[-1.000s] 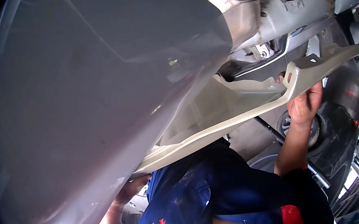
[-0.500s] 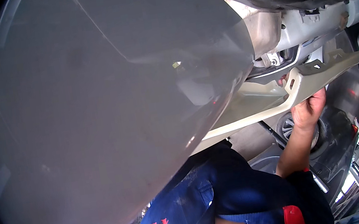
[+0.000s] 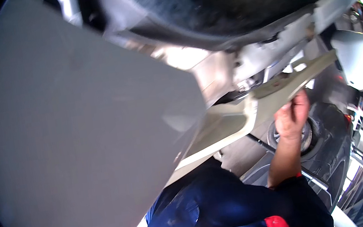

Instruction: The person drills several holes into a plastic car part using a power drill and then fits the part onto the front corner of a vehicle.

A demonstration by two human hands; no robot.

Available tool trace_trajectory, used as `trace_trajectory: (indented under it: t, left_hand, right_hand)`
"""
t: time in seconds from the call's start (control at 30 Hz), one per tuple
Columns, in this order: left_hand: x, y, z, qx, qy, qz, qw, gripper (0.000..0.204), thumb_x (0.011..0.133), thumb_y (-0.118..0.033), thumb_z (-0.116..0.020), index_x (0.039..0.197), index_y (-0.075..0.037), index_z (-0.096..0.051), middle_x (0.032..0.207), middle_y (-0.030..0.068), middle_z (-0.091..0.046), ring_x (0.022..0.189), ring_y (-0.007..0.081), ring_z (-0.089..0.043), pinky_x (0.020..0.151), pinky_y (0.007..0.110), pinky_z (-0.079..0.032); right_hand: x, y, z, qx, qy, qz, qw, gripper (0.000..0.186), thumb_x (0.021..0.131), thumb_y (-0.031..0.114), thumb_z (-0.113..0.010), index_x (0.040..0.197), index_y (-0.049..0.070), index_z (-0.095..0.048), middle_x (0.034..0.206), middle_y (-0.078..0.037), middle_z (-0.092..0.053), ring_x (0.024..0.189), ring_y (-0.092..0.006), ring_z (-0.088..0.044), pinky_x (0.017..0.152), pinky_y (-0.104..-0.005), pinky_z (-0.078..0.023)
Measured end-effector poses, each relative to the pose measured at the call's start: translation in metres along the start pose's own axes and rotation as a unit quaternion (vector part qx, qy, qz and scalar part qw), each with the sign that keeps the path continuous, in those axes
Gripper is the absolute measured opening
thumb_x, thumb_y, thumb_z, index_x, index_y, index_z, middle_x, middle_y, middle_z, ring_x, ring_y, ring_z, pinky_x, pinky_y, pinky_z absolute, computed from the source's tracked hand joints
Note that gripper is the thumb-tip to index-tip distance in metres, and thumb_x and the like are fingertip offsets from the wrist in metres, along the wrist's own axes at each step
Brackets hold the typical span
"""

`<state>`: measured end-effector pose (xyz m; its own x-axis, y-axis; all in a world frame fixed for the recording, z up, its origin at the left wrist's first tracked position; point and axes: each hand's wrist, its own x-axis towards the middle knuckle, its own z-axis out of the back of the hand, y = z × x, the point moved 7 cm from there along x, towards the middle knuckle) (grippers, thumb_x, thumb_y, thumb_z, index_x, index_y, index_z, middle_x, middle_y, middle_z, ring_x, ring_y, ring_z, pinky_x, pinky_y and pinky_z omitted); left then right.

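Note:
My right hand (image 3: 293, 114) is closed on the lower edge of a long beige trim panel (image 3: 270, 103), right of centre. Its thumb is on the near side, and some fingers are hidden behind the panel. The panel slants up to the right, with cut-outs along its upper edge. Its left end disappears behind a large smooth grey body panel (image 3: 86, 132), which fills the left half of the view. My left hand is out of sight on that side.
Above the beige panel runs the white body frame (image 3: 260, 58) of a vehicle, under a dark curved part (image 3: 221, 4). A dark car with a wheel (image 3: 305, 139) stands beyond my right forearm. A white rounded panel (image 3: 355, 58) is at far right.
The view has shifted, so the grey panel covers less and more of the dark curved part shows. My right hand and the beige panel appear farther left, with the hand still on its edge.

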<state>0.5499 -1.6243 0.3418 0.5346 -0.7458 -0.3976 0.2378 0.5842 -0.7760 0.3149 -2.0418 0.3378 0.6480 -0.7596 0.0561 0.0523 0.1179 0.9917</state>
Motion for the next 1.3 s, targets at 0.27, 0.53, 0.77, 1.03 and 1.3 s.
trace_trajectory:
  t: [0.27,0.53,0.77,1.03,1.3]
  left_hand:
    - [0.005,0.007,-0.005,-0.048,-0.018,-0.014,0.999,0.075,0.071,-0.025,-0.095,0.133,0.000,-0.060,0.124,0.0145,-0.068,0.116,0.0283,-0.065,0.103,0.041,-0.053]
    - [0.019,-0.008,-0.006,-0.080,-0.023,-0.018,0.996,0.073,0.072,-0.022,-0.094,0.133,-0.001,-0.059,0.124,0.0136,-0.067,0.116,0.0283,-0.065,0.103,0.041,-0.052]
    - [0.010,0.001,-0.011,-0.147,-0.054,-0.007,0.988,0.070,0.074,-0.023,-0.093,0.131,-0.002,-0.060,0.124,0.0130,-0.067,0.117,0.0284,-0.063,0.103,0.041,-0.052]
    - [0.014,-0.002,-0.007,-0.089,-0.024,-0.027,0.995,0.073,0.078,-0.028,-0.092,0.136,0.000,-0.056,0.127,0.0131,-0.065,0.118,0.0291,-0.063,0.104,0.040,-0.051]
    - [0.017,-0.005,-0.010,-0.111,-0.030,-0.030,0.993,0.080,0.079,-0.035,-0.091,0.139,0.002,-0.053,0.129,0.0131,-0.063,0.118,0.0295,-0.063,0.104,0.040,-0.051]
  right_hand:
    - [0.030,0.028,-0.033,-0.024,0.029,0.006,0.999,0.027,0.098,0.017,-0.074,0.110,-0.002,-0.059,0.084,0.006,-0.045,0.076,-0.0036,-0.042,0.070,-0.0193,-0.040]
    - [0.038,0.033,-0.029,-0.038,0.027,-0.029,0.998,0.038,0.097,0.026,-0.076,0.114,-0.004,-0.061,0.092,-0.001,-0.066,0.080,-0.0070,-0.060,0.073,-0.0227,-0.049]
    - [0.038,0.027,-0.033,-0.002,0.021,-0.048,0.999,0.039,0.095,0.030,-0.078,0.111,-0.002,-0.061,0.089,0.000,-0.061,0.073,-0.0064,-0.058,0.063,-0.0213,-0.047]
    - [0.041,0.022,-0.032,-0.006,-0.013,-0.046,0.999,0.030,0.091,0.023,-0.083,0.094,0.002,-0.062,0.074,0.008,-0.049,0.069,-0.0014,-0.041,0.063,-0.0184,-0.038]
    - [0.040,0.009,-0.028,0.040,-0.039,-0.054,0.997,0.030,0.089,0.023,-0.085,0.094,0.002,-0.063,0.077,0.010,-0.046,0.069,-0.0010,-0.038,0.064,-0.0177,-0.035]
